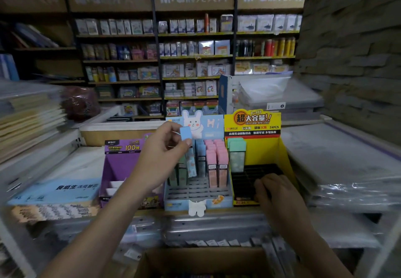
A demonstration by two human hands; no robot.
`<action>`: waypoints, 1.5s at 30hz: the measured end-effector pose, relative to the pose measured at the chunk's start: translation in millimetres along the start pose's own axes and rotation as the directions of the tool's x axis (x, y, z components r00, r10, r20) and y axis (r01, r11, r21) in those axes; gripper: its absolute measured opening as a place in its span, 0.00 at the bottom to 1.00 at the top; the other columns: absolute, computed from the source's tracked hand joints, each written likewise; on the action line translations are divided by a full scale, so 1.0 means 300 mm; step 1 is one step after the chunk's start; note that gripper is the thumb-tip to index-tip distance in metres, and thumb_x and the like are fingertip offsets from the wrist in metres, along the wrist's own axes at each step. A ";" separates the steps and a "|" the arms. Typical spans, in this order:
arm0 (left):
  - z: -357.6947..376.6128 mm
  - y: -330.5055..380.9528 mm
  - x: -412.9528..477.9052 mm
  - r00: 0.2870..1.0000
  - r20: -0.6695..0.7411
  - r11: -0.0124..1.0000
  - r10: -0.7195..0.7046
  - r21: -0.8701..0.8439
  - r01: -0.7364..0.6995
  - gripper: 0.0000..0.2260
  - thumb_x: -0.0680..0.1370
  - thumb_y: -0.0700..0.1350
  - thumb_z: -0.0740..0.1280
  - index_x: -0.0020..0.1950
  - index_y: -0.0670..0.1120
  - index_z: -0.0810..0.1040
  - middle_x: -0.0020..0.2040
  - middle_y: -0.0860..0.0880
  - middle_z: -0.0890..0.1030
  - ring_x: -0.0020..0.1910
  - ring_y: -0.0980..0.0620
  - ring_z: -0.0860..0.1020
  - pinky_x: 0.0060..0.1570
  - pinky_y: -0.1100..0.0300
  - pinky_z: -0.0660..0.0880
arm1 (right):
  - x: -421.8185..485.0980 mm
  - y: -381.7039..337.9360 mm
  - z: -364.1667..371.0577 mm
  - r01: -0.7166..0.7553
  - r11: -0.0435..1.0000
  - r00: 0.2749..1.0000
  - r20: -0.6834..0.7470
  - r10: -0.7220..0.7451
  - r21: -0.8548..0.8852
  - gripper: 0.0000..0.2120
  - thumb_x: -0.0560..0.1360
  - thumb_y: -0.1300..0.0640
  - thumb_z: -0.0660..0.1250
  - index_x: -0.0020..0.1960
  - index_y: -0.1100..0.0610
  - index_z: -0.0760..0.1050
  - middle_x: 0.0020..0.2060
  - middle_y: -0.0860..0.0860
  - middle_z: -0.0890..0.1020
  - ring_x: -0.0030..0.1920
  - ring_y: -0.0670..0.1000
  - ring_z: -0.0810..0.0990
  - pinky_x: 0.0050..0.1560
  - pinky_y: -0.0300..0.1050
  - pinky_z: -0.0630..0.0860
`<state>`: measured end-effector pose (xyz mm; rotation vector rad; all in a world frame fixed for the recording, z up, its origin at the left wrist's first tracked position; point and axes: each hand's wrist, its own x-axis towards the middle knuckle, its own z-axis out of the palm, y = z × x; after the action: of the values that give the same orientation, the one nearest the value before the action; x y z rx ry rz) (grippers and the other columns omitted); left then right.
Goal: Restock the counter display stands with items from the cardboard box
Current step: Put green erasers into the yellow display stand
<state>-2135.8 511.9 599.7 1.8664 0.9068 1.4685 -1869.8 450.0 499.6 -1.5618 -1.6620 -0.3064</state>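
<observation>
My left hand pinches a slim blue-capped case and holds it over the blue bunny display stand. That stand carries green, blue and pink cases in its back rows, and its front slots are bare. My right hand rests with curled fingers on the front of the yellow display stand; what it holds, if anything, is hidden. Two mint-capped cases stand at the yellow stand's back left. The cardboard box lies open at the bottom edge, below my arms.
A purple display stand sits to the left of the blue one. Stacks of wrapped paper fill the counter on the right, and notebooks pile up on the left. Stocked shelves line the back wall.
</observation>
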 end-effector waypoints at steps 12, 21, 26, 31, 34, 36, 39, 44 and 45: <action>0.029 -0.046 0.127 0.995 0.096 0.908 -0.040 0.419 -0.004 0.05 0.77 0.42 0.73 0.48 0.47 0.78 0.40 0.48 0.79 0.41 0.44 0.78 0.43 0.48 0.76 | -0.006 0.006 0.001 0.016 0.999 1.000 -0.005 -0.016 -0.031 0.12 0.79 0.58 0.65 0.37 0.55 0.77 0.36 0.48 0.77 0.38 0.50 0.73 0.40 0.49 0.74; 0.049 -0.072 0.124 0.993 0.115 0.817 -0.013 0.573 -0.055 0.06 0.78 0.45 0.71 0.49 0.55 0.77 0.41 0.58 0.80 0.42 0.59 0.79 0.38 0.61 0.73 | -0.010 0.011 0.013 0.024 1.000 0.998 -0.062 -0.025 -0.010 0.09 0.78 0.60 0.68 0.38 0.56 0.79 0.36 0.48 0.78 0.37 0.50 0.73 0.37 0.48 0.74; 0.050 -0.073 0.120 0.988 0.154 0.768 0.019 0.631 -0.113 0.05 0.79 0.46 0.69 0.49 0.56 0.79 0.46 0.59 0.79 0.44 0.64 0.75 0.40 0.72 0.66 | -0.009 0.006 0.016 0.030 1.000 0.997 -0.077 -0.030 -0.001 0.12 0.78 0.57 0.62 0.38 0.55 0.78 0.36 0.48 0.78 0.37 0.50 0.73 0.36 0.45 0.71; 0.044 -0.080 0.115 0.991 0.134 0.792 0.028 0.602 -0.104 0.06 0.79 0.42 0.70 0.51 0.53 0.79 0.42 0.66 0.77 0.41 0.69 0.76 0.36 0.71 0.67 | -0.012 0.002 0.010 0.017 1.000 0.998 -0.055 -0.018 -0.002 0.09 0.78 0.61 0.68 0.38 0.56 0.79 0.36 0.48 0.78 0.37 0.49 0.73 0.37 0.44 0.71; 0.041 -0.078 0.121 0.990 0.142 0.792 -0.002 0.604 -0.085 0.06 0.79 0.42 0.70 0.50 0.53 0.78 0.42 0.62 0.78 0.42 0.60 0.78 0.38 0.61 0.70 | -0.011 -0.003 0.008 0.006 1.000 0.999 -0.040 -0.006 -0.007 0.08 0.77 0.61 0.69 0.39 0.56 0.79 0.36 0.48 0.78 0.37 0.50 0.73 0.38 0.44 0.70; 0.042 -0.075 0.123 0.990 0.139 0.790 -0.020 0.609 -0.069 0.05 0.79 0.41 0.70 0.50 0.52 0.79 0.42 0.59 0.78 0.44 0.52 0.79 0.41 0.59 0.71 | -0.011 -0.004 0.008 0.002 1.000 0.999 -0.040 -0.002 -0.005 0.08 0.77 0.61 0.68 0.39 0.56 0.79 0.36 0.48 0.78 0.38 0.50 0.73 0.38 0.46 0.71; 0.040 -0.072 0.121 0.990 0.132 0.786 -0.040 0.616 -0.050 0.05 0.79 0.42 0.70 0.50 0.52 0.79 0.44 0.54 0.81 0.46 0.50 0.80 0.42 0.57 0.73 | -0.012 -0.005 0.007 0.000 1.000 0.999 -0.034 0.000 -0.009 0.08 0.77 0.61 0.68 0.39 0.56 0.79 0.36 0.48 0.78 0.38 0.50 0.73 0.38 0.48 0.73; 0.040 -0.071 0.112 0.991 0.134 0.762 -0.011 0.642 -0.078 0.06 0.79 0.42 0.70 0.54 0.51 0.80 0.47 0.51 0.83 0.47 0.51 0.81 0.45 0.57 0.77 | -0.011 -0.004 0.008 0.001 1.000 0.999 -0.036 -0.002 -0.017 0.08 0.77 0.60 0.69 0.39 0.56 0.79 0.36 0.48 0.78 0.38 0.50 0.74 0.38 0.48 0.74; 0.042 -0.071 0.109 0.991 0.134 0.749 0.007 0.655 -0.094 0.07 0.79 0.42 0.70 0.54 0.52 0.80 0.47 0.52 0.82 0.46 0.52 0.81 0.44 0.57 0.77 | -0.011 -0.004 0.008 0.000 1.000 0.999 -0.037 -0.001 -0.019 0.08 0.77 0.60 0.69 0.39 0.56 0.79 0.36 0.48 0.78 0.38 0.50 0.74 0.38 0.48 0.74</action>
<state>-2121.5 550.3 598.7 2.4667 1.4626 1.1056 -1872.3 448.8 496.2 -1.5612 -1.6358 -0.3503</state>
